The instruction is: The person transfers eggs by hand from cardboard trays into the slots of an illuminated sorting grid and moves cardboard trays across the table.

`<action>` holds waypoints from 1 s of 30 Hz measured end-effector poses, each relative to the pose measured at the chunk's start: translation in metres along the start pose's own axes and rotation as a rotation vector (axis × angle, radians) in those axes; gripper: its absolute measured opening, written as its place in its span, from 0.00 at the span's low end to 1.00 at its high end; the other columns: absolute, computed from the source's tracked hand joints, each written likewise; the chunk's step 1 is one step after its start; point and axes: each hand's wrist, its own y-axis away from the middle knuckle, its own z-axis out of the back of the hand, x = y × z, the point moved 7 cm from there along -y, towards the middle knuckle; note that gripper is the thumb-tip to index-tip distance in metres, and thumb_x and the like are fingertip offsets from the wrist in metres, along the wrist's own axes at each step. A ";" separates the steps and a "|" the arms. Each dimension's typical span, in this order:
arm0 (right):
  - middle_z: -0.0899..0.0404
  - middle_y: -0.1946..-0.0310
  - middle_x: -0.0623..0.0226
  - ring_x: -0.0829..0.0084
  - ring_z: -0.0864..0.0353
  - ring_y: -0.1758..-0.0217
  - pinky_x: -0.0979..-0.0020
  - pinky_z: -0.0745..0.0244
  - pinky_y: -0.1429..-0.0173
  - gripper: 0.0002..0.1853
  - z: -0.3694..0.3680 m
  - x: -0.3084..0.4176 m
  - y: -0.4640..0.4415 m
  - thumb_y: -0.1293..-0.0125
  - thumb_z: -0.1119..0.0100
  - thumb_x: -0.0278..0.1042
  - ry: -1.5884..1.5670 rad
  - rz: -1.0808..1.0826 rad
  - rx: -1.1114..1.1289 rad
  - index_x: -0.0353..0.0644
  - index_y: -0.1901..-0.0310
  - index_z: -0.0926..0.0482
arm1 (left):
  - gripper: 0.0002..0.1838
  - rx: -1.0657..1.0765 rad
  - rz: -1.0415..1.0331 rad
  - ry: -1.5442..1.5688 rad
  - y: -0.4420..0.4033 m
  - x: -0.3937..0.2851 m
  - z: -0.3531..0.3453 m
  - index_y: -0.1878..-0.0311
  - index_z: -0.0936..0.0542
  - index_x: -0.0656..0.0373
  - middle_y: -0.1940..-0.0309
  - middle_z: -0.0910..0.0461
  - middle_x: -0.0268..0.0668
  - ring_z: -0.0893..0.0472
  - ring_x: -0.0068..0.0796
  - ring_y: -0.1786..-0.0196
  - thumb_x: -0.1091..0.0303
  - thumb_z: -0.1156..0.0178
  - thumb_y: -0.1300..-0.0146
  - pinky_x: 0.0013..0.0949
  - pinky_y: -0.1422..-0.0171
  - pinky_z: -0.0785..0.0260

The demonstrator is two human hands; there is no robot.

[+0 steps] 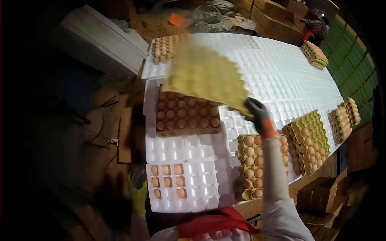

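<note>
Yellow tray raised over eggs

Right hand grips yellow tray by one corner, above brown eggs. Left hand beside front foam tray's left edge; grip unclear. Unfilled foam cups separate brown eggs from egg carton.

The right arm, in a pale sleeve, reaches forward from the body, elbow low. Past an orange cuff, the dark-gloved right hand is raised, its grip closed. The left hand, gloved and low at the left side, seems loosely curled, though shadow obscures its fingers.
</note>
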 end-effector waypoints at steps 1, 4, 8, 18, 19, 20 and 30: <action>0.16 0.48 0.63 0.71 0.15 0.50 0.67 0.17 0.52 0.26 0.048 0.007 0.016 0.27 0.39 0.43 -0.013 0.068 -0.078 0.35 0.34 0.23 | 0.21 0.002 0.086 0.225 -0.018 -0.007 -0.011 0.43 0.18 0.63 0.38 0.22 0.45 0.22 0.41 0.35 0.83 0.36 0.41 0.37 0.32 0.29; 0.21 0.40 0.62 0.69 0.21 0.39 0.68 0.28 0.31 0.27 0.217 0.036 0.103 0.25 0.41 0.36 0.285 0.180 -0.460 0.34 0.28 0.29 | 0.16 0.087 -0.140 0.069 -0.069 -0.027 -0.041 0.48 0.16 0.58 0.41 0.21 0.41 0.21 0.43 0.38 0.78 0.35 0.40 0.40 0.35 0.29; 0.24 0.33 0.60 0.69 0.26 0.31 0.69 0.33 0.28 0.24 0.422 0.052 0.221 0.23 0.45 0.34 0.820 0.199 -0.499 0.30 0.31 0.27 | 0.17 0.050 -0.379 -0.062 -0.124 -0.034 -0.077 0.48 0.16 0.56 0.44 0.19 0.41 0.21 0.48 0.42 0.74 0.33 0.42 0.45 0.38 0.28; 0.23 0.31 0.61 0.66 0.24 0.31 0.67 0.31 0.28 0.24 0.460 0.091 0.215 0.20 0.49 0.39 1.180 0.135 -1.022 0.36 0.28 0.28 | 0.27 -0.052 -0.204 0.066 -0.218 0.017 -0.121 0.37 0.21 0.57 0.41 0.20 0.44 0.20 0.49 0.41 0.74 0.32 0.41 0.41 0.37 0.26; 0.22 0.32 0.60 0.67 0.24 0.30 0.68 0.32 0.27 0.22 0.436 0.074 0.179 0.20 0.50 0.30 1.053 0.455 -0.785 0.34 0.29 0.27 | 0.27 -0.016 -0.175 0.085 -0.227 0.025 -0.125 0.36 0.21 0.57 0.42 0.19 0.44 0.19 0.48 0.42 0.75 0.32 0.41 0.41 0.37 0.25; 0.22 0.33 0.60 0.68 0.23 0.31 0.68 0.32 0.26 0.20 0.364 0.070 0.141 0.21 0.52 0.23 0.985 0.528 -0.516 0.32 0.31 0.26 | 0.27 0.026 -0.144 0.102 -0.234 0.036 -0.129 0.36 0.22 0.57 0.42 0.19 0.45 0.19 0.47 0.42 0.75 0.33 0.41 0.40 0.38 0.25; 0.14 0.54 0.59 0.71 0.14 0.54 0.69 0.20 0.50 0.27 -0.032 -0.122 -0.096 0.31 0.33 0.51 0.513 0.049 -0.058 0.38 0.40 0.20 | 0.18 0.054 0.125 0.062 -0.247 0.026 -0.143 0.43 0.17 0.58 0.49 0.15 0.45 0.16 0.41 0.49 0.62 0.33 0.34 0.41 0.45 0.23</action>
